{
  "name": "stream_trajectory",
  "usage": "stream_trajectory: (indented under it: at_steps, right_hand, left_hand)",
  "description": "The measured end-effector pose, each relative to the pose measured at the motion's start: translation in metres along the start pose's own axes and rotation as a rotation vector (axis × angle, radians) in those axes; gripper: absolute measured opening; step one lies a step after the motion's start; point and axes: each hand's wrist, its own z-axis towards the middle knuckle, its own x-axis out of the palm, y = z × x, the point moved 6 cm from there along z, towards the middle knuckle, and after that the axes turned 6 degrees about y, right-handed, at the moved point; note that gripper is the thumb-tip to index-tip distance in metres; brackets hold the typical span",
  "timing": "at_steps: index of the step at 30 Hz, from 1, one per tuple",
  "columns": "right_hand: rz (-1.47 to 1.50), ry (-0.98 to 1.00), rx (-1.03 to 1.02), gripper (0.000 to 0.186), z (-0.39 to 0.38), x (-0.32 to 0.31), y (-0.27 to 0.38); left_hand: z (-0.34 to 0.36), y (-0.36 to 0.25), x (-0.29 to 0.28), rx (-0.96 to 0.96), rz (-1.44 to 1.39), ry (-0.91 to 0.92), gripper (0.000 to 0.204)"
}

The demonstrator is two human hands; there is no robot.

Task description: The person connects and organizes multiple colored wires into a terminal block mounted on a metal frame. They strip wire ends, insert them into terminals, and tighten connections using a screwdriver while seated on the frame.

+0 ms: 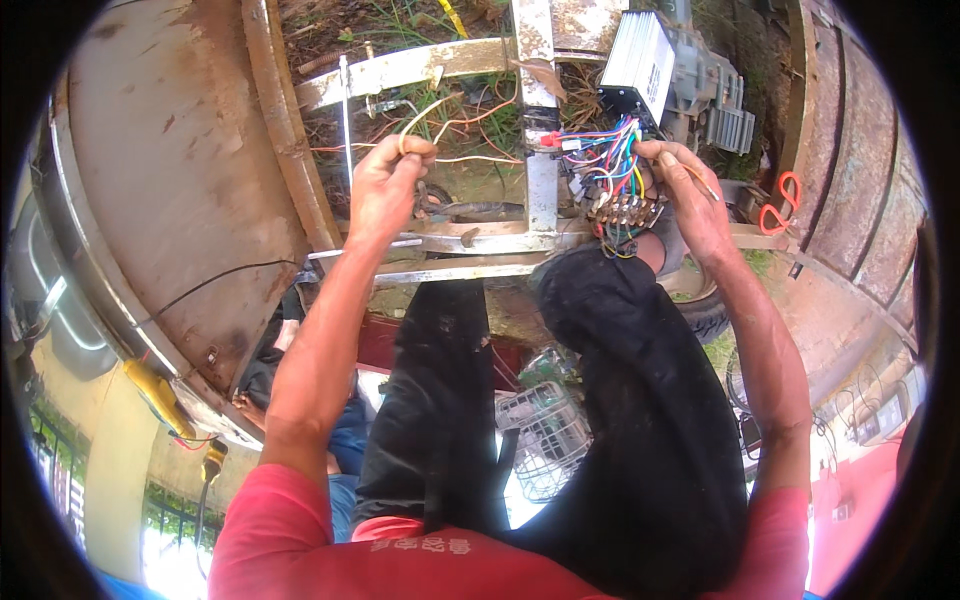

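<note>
the wire bundle [612,160] hangs below the control box [640,62], right of the frame post [538,120]; scissors [780,203] lie farther right.

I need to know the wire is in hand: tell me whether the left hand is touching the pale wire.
Touching. The head view shows the left hand with its fingers closed around the pale wire, which loops up out of the grip.
</note>
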Motion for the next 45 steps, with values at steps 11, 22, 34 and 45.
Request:
stream_trajectory:
  at_steps: [11, 22, 34, 45]
  right_hand:
    - [0.02, -0.015, -0.058, 0.036, 0.001, 0.002, -0.003]
    - [-0.386, -0.165, -0.341, 0.038, 0.0, 0.005, 0.022]
    - [-0.223, -0.152, -0.234, 0.038, -0.006, -0.006, 0.004]
    - [-0.095, -0.214, -0.148, 0.038, -0.02, -0.016, 0.002]
  left_hand:
    - [0.01, -0.008, -0.005, -0.105, 0.287, 0.058, 0.024]
    - [0.102, -0.014, 0.096, 0.157, 0.61, 0.323, 0.038]
    - [0.103, 0.034, 0.126, -0.356, -0.431, 0.416, 0.035]
    - [0.122, 0.055, 0.146, -0.314, -0.488, 0.502, 0.014]
